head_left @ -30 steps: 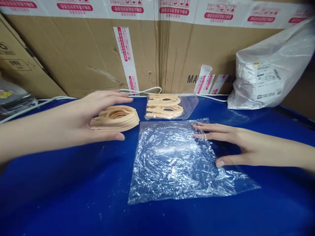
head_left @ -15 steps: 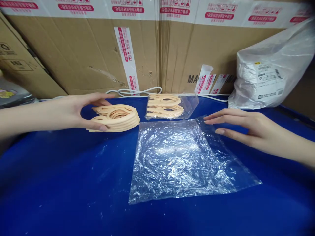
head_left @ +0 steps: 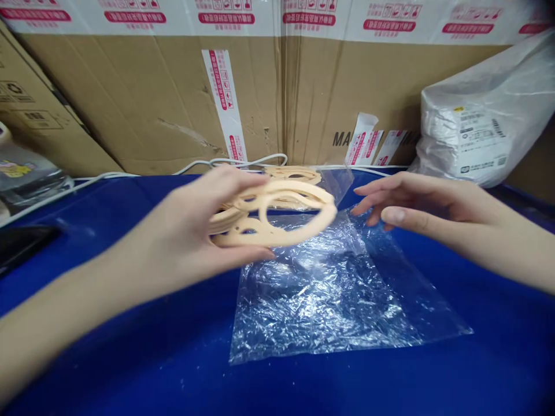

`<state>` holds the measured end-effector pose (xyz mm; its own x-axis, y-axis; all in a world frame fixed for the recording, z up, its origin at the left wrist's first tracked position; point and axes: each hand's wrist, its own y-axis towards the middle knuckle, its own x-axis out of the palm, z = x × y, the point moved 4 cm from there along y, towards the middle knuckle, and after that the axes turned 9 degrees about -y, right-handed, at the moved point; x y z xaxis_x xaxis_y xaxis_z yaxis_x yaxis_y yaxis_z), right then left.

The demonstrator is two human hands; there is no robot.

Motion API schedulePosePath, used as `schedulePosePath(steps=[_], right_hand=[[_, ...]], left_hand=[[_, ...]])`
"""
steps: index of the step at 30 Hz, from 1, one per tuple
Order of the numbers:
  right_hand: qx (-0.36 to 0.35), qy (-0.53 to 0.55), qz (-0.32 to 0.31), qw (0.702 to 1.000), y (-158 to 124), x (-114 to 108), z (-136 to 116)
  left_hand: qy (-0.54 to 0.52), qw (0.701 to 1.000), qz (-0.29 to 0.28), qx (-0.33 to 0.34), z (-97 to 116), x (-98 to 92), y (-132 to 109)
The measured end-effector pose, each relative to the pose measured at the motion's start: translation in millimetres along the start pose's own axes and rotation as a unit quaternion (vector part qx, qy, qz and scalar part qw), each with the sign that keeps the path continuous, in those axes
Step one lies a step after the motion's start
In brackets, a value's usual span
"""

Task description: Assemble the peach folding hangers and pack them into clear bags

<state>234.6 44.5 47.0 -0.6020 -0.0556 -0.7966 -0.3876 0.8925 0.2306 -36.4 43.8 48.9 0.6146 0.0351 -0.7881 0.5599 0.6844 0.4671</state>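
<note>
My left hand (head_left: 203, 219) grips a stack of flat beige pieces (head_left: 299, 231) with rounded cut-outs, thumb below and fingers above. Their exact kind is not clear. The stack is held tilted above the far left part of a crinkled clear plastic bag (head_left: 321, 306) that lies flat on the blue table. My right hand (head_left: 433, 208) hovers at the bag's far right corner with its fingers apart, holding nothing. Behind the held stack, partly hidden by it, lies a clear packet of similar beige pieces (head_left: 295, 172).
Large cardboard boxes (head_left: 151, 98) line the back of the blue table (head_left: 173, 370). A white cable (head_left: 191, 164) runs along their foot. A white wrapped parcel (head_left: 477, 133) stands at back right; a dark flat object (head_left: 26, 245) and a clear bag (head_left: 30, 179) are at left.
My left hand has brought the beige stack to the right, off the table and over the bag's edge, tilting it. My right hand stays near the bag's corner, its fingers slightly more curled.
</note>
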Motion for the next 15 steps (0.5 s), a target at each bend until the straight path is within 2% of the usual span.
schedulePosePath(steps=[3,5,10,15], right_hand=[[0.059,0.118,-0.071,0.989,1,17,-6],[0.095,0.171,-0.109,0.975,-1,26,-4],[0.129,0.269,-0.136,0.945,-5,33,11],[0.140,0.317,-0.129,0.929,-9,37,13]], left_hand=[[-0.030,0.998,-0.026,0.039,16,30.2,-5],[-0.032,0.999,-0.019,0.039,21,41.1,-9],[-0.004,0.998,0.004,0.060,25,46.3,-10],[0.022,0.997,0.006,0.079,25,47.9,-8]])
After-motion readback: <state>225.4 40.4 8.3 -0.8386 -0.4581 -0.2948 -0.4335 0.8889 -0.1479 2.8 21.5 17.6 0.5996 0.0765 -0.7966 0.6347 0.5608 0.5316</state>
